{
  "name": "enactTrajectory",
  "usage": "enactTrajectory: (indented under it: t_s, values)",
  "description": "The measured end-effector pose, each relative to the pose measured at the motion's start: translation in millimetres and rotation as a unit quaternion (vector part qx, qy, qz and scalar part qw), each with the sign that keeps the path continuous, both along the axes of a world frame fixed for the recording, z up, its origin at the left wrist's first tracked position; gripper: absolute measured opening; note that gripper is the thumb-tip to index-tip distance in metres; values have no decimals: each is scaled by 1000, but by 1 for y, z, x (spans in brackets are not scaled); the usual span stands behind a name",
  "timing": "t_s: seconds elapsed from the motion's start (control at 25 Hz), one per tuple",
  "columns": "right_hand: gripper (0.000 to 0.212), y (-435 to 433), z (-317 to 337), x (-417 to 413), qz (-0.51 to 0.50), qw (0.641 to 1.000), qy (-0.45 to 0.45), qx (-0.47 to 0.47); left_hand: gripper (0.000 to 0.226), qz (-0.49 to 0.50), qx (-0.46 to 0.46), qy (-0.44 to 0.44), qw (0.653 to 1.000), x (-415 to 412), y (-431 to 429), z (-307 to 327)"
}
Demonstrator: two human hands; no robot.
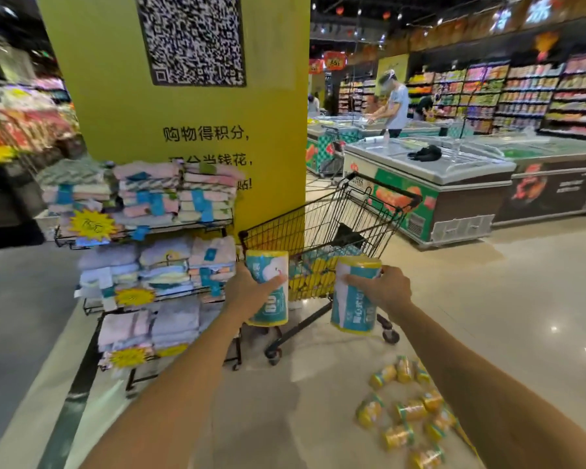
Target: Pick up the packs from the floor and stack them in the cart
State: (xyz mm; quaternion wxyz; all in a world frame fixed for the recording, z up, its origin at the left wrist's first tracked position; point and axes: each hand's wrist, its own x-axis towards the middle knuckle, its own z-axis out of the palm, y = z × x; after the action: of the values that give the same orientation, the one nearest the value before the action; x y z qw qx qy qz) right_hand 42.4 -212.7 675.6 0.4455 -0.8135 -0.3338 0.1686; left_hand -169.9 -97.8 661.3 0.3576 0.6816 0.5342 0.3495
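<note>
My left hand [251,292] grips a teal, white and yellow roll pack [268,265], held upright in front of the wire cart [322,221]. A second pack [354,309] of the same kind is gripped by my right hand [383,289], just right of the first. Both packs hover at the cart's near side, level with its basket. Inside the basket lie several similar yellow and teal packs [313,272]. Several more packs [410,411] are scattered on the floor at the lower right, under my right forearm.
A wire rack of folded towels [156,231] stands just left of the cart, against a yellow pillar [271,113]. Chest freezers [454,170] line the aisle behind the cart. A person [394,103] stands at the far freezers. Pale tiled floor stretches to the right.
</note>
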Motion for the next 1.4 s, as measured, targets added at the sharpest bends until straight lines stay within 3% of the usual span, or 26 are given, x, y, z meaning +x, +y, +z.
enactTrajectory:
  t_s: [0.28, 0.64, 0.8, 1.08, 1.32, 1.4]
  values:
    - [34, 118, -18, 44, 61, 998, -21, -17, 64, 5, -25, -12, 1000, 45, 102, -23]
    - [49, 296, -14, 150, 130, 990, -36, -47, 48, 55, -47, -32, 997, 146, 247, -19]
    - [49, 364, -21, 175, 152, 986, -23, -62, 58, 69, -57, -18, 996, 171, 311, -31]
    - [40, 517, -66, 216, 159, 984, 1, -75, 35, 91, -105, -44, 989, 218, 450, -88]
    - [43, 625, -122, 239, 167, 975, 32, -140, 52, 111, -203, -54, 971, 238, 549, -161]
    - [39, 647, -144, 242, 181, 967, 32, -179, 47, 117, -231, -43, 965, 246, 564, -181]
